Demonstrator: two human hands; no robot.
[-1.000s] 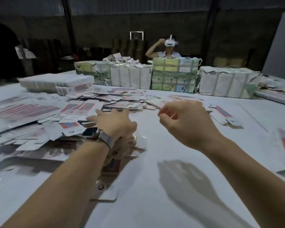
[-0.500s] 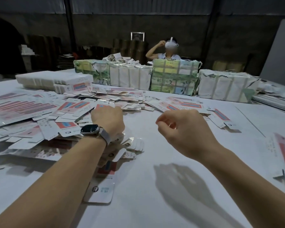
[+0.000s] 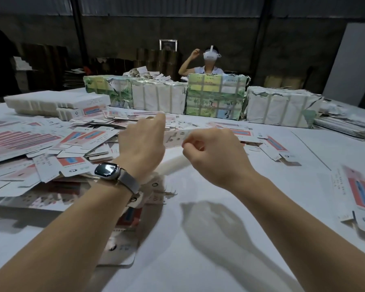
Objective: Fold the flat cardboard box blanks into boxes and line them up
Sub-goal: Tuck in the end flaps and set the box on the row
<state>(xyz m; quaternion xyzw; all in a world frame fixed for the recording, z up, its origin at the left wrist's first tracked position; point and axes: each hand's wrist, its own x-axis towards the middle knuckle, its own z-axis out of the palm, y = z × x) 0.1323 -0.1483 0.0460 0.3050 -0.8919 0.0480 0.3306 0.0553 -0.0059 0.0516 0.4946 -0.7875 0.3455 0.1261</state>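
Progress: first blank only just in hand

Blank count is high, finished boxes nil in view. Left hand and right hand hold one flat white printed cardboard blank between them above the white tabletop, fingers curled onto its ends; exact pinch hidden behind knuckles. No creases raised on it yet, I judge. Loose heap of red-and-white flat blanks lies at 9 to 11 o'clock. Wrapped bundles sit at 12 o'clock. No row begun; nearly everything remains.
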